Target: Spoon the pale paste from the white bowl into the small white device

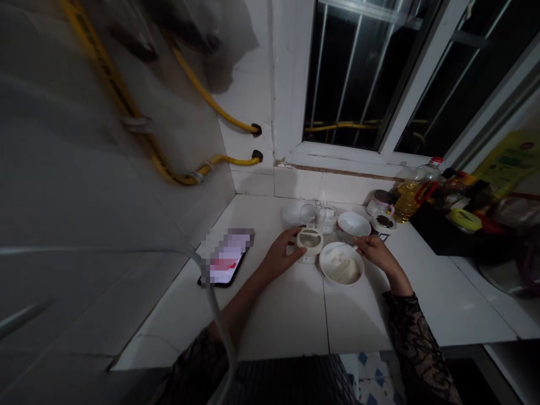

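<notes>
My left hand point(279, 257) is closed around the side of a small round jar point(309, 257) with a cream-coloured rim and a see-through top. Beside it on the counter is a white bowl point(324, 269) with a pale, whitish mixture inside. My right hand point(375, 253) pinches the handle of a light-coloured spoon point(350, 252), which slants down into that bowl. The spoon's tip is hard to make out against the mixture. Just behind stand a second white bowl point(354, 223), a clear bowl point(293, 214) and another small clear jar point(327, 216).
A phone point(228, 259) lies left on the white tiled counter point(278, 320). A thin grey cable point(217, 315) hangs across my view. Dark-topped jars point(383, 224), an oil bottle point(409, 197) and a black box point(439, 230) stand right, beneath the window.
</notes>
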Demonstrator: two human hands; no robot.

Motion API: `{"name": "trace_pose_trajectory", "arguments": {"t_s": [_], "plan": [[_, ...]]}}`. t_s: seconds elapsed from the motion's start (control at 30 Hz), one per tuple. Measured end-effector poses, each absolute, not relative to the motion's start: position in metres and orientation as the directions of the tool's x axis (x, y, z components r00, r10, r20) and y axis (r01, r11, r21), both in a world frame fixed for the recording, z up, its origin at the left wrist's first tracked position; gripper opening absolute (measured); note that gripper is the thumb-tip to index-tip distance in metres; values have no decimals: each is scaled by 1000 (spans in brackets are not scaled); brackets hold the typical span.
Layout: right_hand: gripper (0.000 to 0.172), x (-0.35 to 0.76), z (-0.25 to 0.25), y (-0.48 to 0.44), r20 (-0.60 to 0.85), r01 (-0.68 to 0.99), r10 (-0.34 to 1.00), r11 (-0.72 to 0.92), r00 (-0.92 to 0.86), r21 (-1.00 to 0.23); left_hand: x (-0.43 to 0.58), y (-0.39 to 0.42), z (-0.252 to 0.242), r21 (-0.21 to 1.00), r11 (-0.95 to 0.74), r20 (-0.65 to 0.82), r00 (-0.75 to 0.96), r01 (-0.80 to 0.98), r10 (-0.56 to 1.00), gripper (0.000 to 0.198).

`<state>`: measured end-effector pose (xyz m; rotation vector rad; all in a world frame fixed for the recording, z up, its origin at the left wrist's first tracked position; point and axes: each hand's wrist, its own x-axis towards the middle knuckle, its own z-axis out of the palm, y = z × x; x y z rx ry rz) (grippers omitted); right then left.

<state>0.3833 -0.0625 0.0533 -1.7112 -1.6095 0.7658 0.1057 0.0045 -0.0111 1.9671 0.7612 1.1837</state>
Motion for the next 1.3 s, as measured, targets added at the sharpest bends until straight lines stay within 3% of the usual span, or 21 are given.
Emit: {"name": "trace_pose_trajectory", "arguments": {"t_s": [0.3, 0.57, 0.67, 0.73, 0.8, 0.9, 1.0, 1.07, 1.13, 1.3], "plan": [[60, 385, 50, -59, 18, 596, 994, -49, 106, -801, 106, 5, -10, 803, -581, 489, 410, 132, 770, 49], [55, 384, 50, -56, -61, 450, 982, -138, 181, -882, 106, 4, -9, 815, -564, 472, 413, 132, 779, 50], [54, 374, 53, -53, -3, 399, 976, -91, 216, -912, 106, 5, -10, 812, -568, 474, 418, 133, 775, 50], [55, 360, 57, -52, 121, 436, 959, -3, 256, -900, 106, 6, -10, 809, -573, 480, 414, 133, 773, 49], [56, 344, 60, -52, 327, 560, 903, 123, 280, -819, 105, 6, -10, 808, -574, 482, 414, 130, 772, 49], [55, 321, 61, -56, 611, 790, 781, 291, 130, -540, 105, 5, -9, 812, -571, 480, 418, 122, 771, 49], [53, 309, 60, -59, 667, 897, 731, 382, -146, -222, 105, 4, -8, 814, -569, 478, 423, 116, 770, 49], [53, 309, 61, -62, 654, 911, 725, 391, -217, -132, 105, 3, -7, 817, -565, 474, 424, 114, 771, 50], [53, 315, 65, -64, 666, 917, 726, 365, -172, -161, 105, 3, -7, 819, -562, 471, 423, 118, 774, 50], [56, 348, 74, -72, 588, 872, 808, 261, 37, -414, 106, 4, -9, 810, -572, 482, 409, 129, 775, 49]]}}
